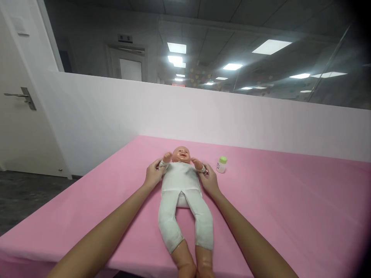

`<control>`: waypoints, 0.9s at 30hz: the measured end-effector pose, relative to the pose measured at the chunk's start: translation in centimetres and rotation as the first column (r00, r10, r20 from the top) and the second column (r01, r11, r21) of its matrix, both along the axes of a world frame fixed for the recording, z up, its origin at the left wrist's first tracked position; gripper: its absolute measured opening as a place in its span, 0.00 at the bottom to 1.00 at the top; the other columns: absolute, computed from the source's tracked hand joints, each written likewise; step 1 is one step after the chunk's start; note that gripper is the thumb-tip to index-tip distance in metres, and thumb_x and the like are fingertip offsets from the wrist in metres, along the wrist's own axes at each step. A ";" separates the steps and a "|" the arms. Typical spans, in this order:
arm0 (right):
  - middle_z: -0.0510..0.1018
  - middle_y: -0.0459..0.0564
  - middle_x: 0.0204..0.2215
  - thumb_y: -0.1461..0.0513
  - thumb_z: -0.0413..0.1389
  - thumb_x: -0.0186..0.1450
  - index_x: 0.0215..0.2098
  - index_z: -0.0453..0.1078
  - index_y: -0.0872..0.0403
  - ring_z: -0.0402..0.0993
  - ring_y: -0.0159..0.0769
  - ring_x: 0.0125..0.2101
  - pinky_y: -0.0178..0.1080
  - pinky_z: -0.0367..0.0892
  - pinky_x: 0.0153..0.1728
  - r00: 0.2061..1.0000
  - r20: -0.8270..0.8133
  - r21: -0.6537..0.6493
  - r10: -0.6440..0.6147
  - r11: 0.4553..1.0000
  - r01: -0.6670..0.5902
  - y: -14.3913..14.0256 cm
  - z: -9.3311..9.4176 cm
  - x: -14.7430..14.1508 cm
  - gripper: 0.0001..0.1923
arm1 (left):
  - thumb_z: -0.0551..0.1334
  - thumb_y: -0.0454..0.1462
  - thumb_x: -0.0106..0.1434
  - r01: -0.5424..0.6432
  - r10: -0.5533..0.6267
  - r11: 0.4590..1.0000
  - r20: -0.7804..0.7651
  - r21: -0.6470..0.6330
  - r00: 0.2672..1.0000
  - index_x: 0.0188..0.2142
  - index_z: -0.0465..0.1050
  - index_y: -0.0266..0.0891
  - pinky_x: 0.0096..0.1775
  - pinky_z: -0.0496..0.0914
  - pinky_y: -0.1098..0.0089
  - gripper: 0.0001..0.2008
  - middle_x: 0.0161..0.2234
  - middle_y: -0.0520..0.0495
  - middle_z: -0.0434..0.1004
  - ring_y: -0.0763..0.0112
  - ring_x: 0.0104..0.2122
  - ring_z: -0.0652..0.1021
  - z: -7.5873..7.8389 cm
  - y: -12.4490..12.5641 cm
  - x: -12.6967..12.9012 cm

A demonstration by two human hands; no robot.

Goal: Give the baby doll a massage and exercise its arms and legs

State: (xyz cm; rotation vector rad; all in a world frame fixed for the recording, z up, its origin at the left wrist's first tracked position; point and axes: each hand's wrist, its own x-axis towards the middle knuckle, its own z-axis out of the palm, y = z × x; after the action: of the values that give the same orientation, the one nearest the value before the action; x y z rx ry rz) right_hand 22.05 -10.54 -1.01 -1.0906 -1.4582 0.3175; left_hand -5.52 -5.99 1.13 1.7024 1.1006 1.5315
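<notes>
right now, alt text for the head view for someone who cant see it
Two bare hands, left hand and right hand, grip the raised arms of a baby doll in white clothes, lying face up on a pink table. A small green-capped bottle stands beside its head.

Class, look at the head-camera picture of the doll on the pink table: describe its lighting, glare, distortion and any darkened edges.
Head view: even, soft indoor light, only faint shadows beside the white-suited baby doll on the pink-covered table; ceiling panels reflect as glare in the glass partition; wide-angle lens bends the table edges; right-hand corners darken; left hand and right hand look reasonably sharp.
</notes>
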 end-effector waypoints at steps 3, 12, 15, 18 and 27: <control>0.79 0.50 0.37 0.55 0.57 0.65 0.44 0.71 0.53 0.74 0.41 0.35 0.41 0.70 0.37 0.985 -0.153 -0.095 -0.075 0.994 0.061 0.2 -0.3 0.4 0.13 | 0.65 0.43 0.61 -0.054 0.061 0.997 0.127 -0.059 0.990 0.42 0.76 0.38 0.38 0.69 0.66 0.13 0.38 0.44 0.81 0.60 0.38 0.78 0.0 0.3 -0.4; 0.80 0.51 0.45 0.61 0.55 0.63 0.46 0.74 0.50 0.74 0.45 0.46 0.44 0.69 0.46 0.992 0.108 0.000 0.064 0.998 -0.065 -0.3 0.1 0.3 0.14 | 0.63 0.36 0.59 0.093 -0.082 0.994 -0.149 0.064 0.985 0.49 0.80 0.43 0.47 0.69 0.64 0.18 0.49 0.44 0.81 0.57 0.49 0.78 -0.6 0.4 -0.3; 0.79 0.51 0.47 0.61 0.54 0.64 0.48 0.74 0.50 0.74 0.45 0.47 0.45 0.69 0.48 0.992 0.089 -0.020 0.086 0.996 -0.085 -0.5 0.3 0.2 0.15 | 0.62 0.36 0.59 0.096 -0.089 0.994 -0.158 0.042 0.983 0.49 0.80 0.42 0.47 0.70 0.63 0.18 0.49 0.44 0.81 0.57 0.49 0.78 -0.5 0.1 0.0; 0.80 0.50 0.40 0.58 0.54 0.64 0.48 0.70 0.51 0.75 0.43 0.39 0.42 0.70 0.39 1.000 0.003 -0.073 0.019 0.997 -0.018 -0.3 -0.1 0.5 0.14 | 0.63 0.39 0.61 0.086 -0.087 0.996 -0.080 -0.019 0.993 0.49 0.78 0.41 0.42 0.71 0.65 0.17 0.43 0.45 0.82 0.58 0.43 0.78 -0.5 0.1 0.0; 0.80 0.51 0.40 0.56 0.55 0.64 0.48 0.68 0.52 0.75 0.43 0.39 0.42 0.70 0.39 0.991 -0.116 -0.025 -0.068 0.998 0.065 0.3 -0.5 0.9 0.16 | 0.65 0.43 0.61 0.011 0.011 0.997 0.258 -0.082 0.966 0.44 0.70 0.40 0.41 0.70 0.66 0.15 0.41 0.44 0.77 0.62 0.41 0.77 0.4 0.8 -0.4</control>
State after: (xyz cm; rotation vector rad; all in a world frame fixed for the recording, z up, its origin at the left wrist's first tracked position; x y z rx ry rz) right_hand 22.90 -10.25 -1.53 -1.1168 -1.3149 0.3448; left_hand -5.90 -5.23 1.54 1.4010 1.0123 1.6306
